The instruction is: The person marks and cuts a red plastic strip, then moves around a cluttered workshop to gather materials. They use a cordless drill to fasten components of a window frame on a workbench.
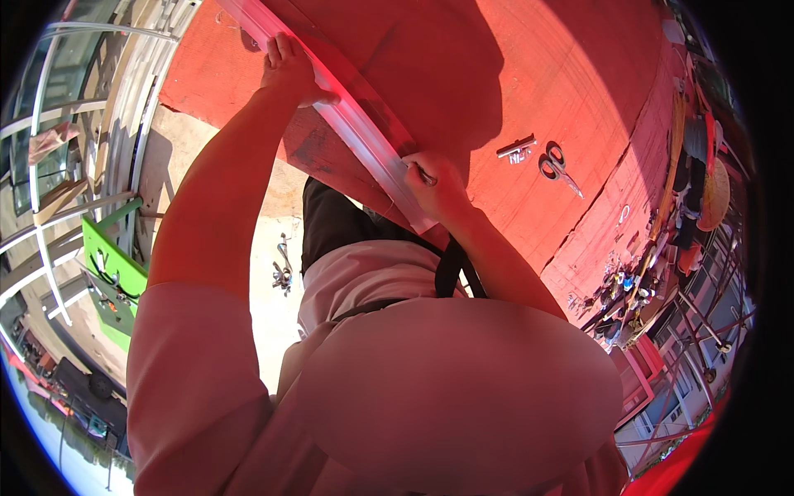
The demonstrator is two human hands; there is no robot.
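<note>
A long, light metal profile point(357, 131) with grooves along it lies diagonally over the red work surface, running from the top left toward my waist. My left hand point(291, 76) rests on its farther stretch, fingers stretched out and thumb apart. Close to the near end, my right hand point(436, 183) is closed against the profile's right side. A small bit of dark metal shows at its curled fingers, but what it is stays hidden. To the right lie black-handled scissors point(555, 164) and a small group of metal pieces point(518, 150).
Small parts and tools point(624, 285) crowd the surface's right edge. At left stand a bright green metal stand point(113, 263) and stacked pale profiles point(142, 99). A dark metal fitting point(284, 266) lies on the pale floor left of my legs.
</note>
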